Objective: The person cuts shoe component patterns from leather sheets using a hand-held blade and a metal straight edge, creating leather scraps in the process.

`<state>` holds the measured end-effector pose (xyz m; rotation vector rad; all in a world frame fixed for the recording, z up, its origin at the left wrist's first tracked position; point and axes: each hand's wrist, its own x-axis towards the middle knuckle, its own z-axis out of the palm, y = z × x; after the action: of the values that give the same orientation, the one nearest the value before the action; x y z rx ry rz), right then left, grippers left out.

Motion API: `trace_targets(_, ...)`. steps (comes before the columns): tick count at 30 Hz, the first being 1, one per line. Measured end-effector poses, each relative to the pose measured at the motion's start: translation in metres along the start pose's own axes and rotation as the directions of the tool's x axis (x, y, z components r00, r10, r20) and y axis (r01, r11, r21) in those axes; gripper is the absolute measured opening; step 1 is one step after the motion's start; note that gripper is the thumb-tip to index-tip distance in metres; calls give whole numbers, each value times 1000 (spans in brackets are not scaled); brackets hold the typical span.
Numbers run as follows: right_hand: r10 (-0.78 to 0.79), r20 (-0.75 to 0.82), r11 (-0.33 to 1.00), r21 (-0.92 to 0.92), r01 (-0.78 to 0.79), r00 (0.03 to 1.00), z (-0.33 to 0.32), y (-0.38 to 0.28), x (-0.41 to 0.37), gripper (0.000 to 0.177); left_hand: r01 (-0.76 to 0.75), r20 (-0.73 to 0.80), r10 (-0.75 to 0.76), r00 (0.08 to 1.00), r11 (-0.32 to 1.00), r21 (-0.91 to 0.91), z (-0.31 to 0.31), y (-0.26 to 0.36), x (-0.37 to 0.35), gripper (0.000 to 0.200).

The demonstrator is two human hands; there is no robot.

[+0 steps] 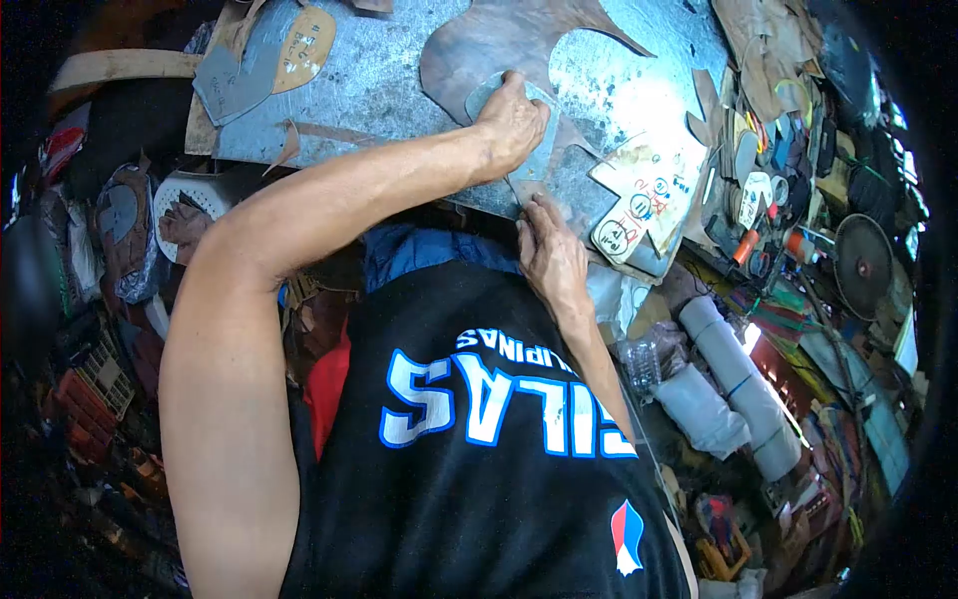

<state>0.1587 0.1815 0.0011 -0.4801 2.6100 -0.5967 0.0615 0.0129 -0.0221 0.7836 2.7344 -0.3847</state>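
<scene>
My left hand (514,128), fingers curled and pressed together, holds a grey pattern piece (540,150) down. The pattern lies on a brown sheet of leather (484,45) with a curved edge, spread over a metal-topped worktable (374,95). Close by, at the table's near edge, is my right hand (555,258). Its fingers are bent together near the lower end of the pattern; what they hold is too hidden to make out. A narrow leather tail runs beside the pattern toward the right.
White patterns with red markings (644,205) lie right of my hands. A tan pattern (303,48) and a grey one (232,85) lie at the left. Beyond the table stand a white perforated stool (190,195), a round fan (863,268) and wrapped rolls (733,359).
</scene>
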Motion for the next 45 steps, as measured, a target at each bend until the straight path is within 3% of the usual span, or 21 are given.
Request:
trace_targets(3, -79, -11, 996, 45, 80, 997, -14, 10, -12, 26, 43, 55, -40, 998, 997, -60, -1, 4, 0, 73)
trace_targets(6, -186, 12, 979, 90, 185, 982, -49, 15, -3, 27, 134, -67, -143, 987, 984, -119, 7, 10, -10, 66)
trace_targets(8, -347, 72, 938, 10, 347, 935, -64, 27, 23, 27, 176, -63, -204, 977, 936, -305, 13, 16, -13, 54)
trace_targets(9, -411, 123, 910, 0, 415, 903, -64, 36, 39, 28, 190, -56, -218, 974, 931, -312, 19, 17, -17, 54)
trace_targets(10, -422, 138, 905, 0, 426, 896, -64, 41, 53, 28, 144, -103, -205, 973, 897, -418, 25, 16, -22, 48)
trace_targets(12, -592, 230, 795, 11, 607, 772, -61, 50, 76, 31, 114, -141, -220, 965, 841, -529, 33, 19, -30, 43)
trace_targets(14, -634, 262, 756, 10, 654, 728, -55, 55, 88, 35, 120, -208, -326, 922, 753, -647, 38, 25, -38, 37)
trace_targets(17, -683, 304, 700, 12, 714, 664, -55, 53, 98, 37, 168, -169, -373, 912, 717, -676, 39, 30, -40, 37)
trace_targets(27, -725, 307, 644, -12, 765, 616, -54, 55, 102, 35, 197, -182, -423, 888, 707, -679, 44, 35, -35, 40)
trace_targets(35, -669, 354, 654, -137, 744, 653, -51, 52, 98, 27, 240, -127, -416, 901, 719, -652, 37, 38, -35, 41)
trace_targets(45, -614, 363, 716, -118, 688, 701, -68, 68, 101, 24, 270, -81, -415, 906, 716, -644, 42, 49, -33, 38)
